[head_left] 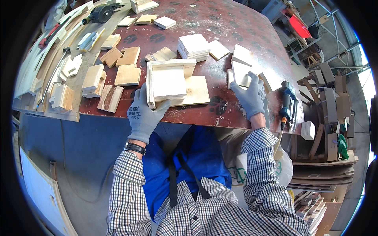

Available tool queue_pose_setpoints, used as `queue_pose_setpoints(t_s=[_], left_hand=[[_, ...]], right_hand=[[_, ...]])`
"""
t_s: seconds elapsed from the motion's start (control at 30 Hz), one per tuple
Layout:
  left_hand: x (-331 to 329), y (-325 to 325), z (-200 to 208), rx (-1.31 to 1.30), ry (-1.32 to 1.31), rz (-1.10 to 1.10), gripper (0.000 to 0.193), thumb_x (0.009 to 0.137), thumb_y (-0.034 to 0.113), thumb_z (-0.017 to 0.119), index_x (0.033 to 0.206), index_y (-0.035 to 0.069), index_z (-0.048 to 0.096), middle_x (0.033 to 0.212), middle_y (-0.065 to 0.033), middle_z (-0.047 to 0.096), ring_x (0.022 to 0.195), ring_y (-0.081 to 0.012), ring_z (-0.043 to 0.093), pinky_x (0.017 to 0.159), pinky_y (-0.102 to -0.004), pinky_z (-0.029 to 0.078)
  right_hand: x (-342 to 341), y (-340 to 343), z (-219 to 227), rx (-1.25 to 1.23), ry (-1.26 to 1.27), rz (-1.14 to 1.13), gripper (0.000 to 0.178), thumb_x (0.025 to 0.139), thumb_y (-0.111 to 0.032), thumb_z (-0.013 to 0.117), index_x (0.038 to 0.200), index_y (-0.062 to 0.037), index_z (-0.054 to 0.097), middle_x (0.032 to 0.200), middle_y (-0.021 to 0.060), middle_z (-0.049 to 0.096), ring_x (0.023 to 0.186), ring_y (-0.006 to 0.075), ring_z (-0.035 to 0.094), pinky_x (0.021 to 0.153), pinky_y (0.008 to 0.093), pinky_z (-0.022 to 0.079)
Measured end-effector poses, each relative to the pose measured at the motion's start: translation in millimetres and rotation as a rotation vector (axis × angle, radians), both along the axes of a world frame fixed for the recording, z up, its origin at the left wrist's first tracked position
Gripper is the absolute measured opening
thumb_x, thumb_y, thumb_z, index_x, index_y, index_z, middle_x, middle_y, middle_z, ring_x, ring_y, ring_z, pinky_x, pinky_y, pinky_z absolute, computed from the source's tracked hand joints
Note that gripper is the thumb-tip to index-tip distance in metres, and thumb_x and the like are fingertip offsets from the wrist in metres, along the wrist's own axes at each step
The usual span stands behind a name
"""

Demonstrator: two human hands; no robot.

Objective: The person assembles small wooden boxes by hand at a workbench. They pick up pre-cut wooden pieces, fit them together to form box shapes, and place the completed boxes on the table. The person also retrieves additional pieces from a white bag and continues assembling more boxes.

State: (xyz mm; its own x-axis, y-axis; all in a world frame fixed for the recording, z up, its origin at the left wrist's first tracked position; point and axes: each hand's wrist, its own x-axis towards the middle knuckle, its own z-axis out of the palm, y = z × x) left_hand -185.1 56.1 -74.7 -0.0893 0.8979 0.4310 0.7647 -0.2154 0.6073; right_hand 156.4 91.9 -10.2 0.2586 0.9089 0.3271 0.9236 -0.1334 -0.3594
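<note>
My left hand (143,112), in a grey glove, grips the near left corner of a pale wooden frame-like piece (151,84). Within its raised edges lies a square of layered wood (169,80). A flat wooden board (198,90) sticks out to the right under it. At the right, my other grey-gloved hand, the right one (251,92), has its thumb and fingers around the near end of a small pale wooden block (240,72). Another pale block (243,55) lies just beyond that one. The undersides of both held pieces are hidden.
The worn red table (220,23) carries several loose wood blocks (128,74) at left and a thick stack (193,47) at the back. A nail-gun-like air tool (286,104) with a hose rests at the right edge. Boards and a dark power tool (101,13) lie far left.
</note>
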Motion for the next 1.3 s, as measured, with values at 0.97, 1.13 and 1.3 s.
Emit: queue_pose_setpoints(t_s=[0.97,1.13,1.3], left_hand=[[-1,1,-2,-0.013,0.012,0.005,0.081,0.082,0.058,0.086,0.139,0.007,0.058,0.118,-0.0124,0.067,0.102,-0.0327,0.073,0.079,-0.0430,0.062],[-5,0,-12,0.025,-0.007,0.004,0.083,0.084,0.062,0.084,0.140,0.006,0.057,0.121,-0.0147,0.067,0.101,-0.0327,0.074,0.080,-0.0429,0.062],[-6,0,-11,-0.033,-0.008,-0.017,0.083,0.086,0.061,0.083,0.141,0.005,0.056,0.122,-0.0153,0.067,0.104,-0.0334,0.074,0.081,-0.0427,0.063]], right_hand=[[-125,-39,-17,0.243,0.064,0.574,0.065,0.094,-0.042,0.075,0.147,-0.0110,0.055,0.136,0.0206,0.055,0.109,0.0378,0.063,0.092,0.0518,0.052],[-59,-34,-30,0.224,-0.190,0.241,0.063,0.094,-0.039,0.073,0.145,-0.0065,0.055,0.136,0.0210,0.058,0.114,0.0390,0.061,0.097,0.0532,0.049],[-8,5,-21,-0.196,-0.304,-0.117,0.090,0.092,-0.069,0.066,0.147,0.0005,0.053,0.141,0.0261,0.059,0.126,0.0423,0.060,0.103,0.0563,0.047]])
